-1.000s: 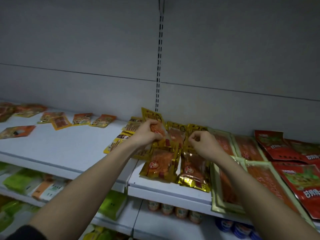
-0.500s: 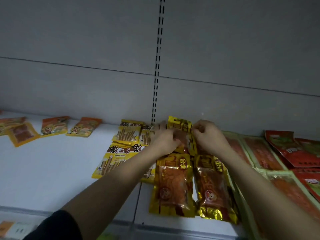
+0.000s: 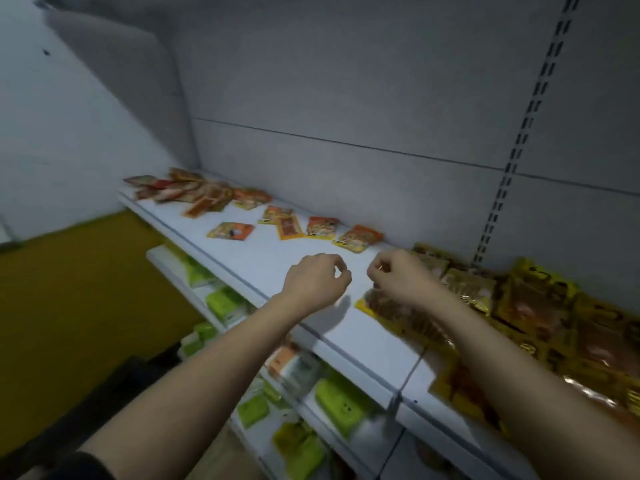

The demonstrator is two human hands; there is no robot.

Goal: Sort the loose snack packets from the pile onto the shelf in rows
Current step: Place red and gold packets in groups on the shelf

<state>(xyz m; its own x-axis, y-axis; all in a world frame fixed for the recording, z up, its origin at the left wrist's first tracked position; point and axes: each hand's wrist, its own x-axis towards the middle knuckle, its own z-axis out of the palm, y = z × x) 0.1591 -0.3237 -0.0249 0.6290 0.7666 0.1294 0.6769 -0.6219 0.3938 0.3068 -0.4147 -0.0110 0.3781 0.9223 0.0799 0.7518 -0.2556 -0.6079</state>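
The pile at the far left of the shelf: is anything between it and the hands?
Yes. Loose orange packets lie on the shelf between the pile and both hands, left and right.

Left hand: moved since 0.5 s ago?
Yes. The left hand has left the yellow packets, now over bare shelf left of them.

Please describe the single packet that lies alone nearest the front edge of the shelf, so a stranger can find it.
Start at the white top shelf and find the short row of orange packets along the back wall. The lone packet lies in front of that row's left end. It alone sits away from the wall, touching no neighbour.
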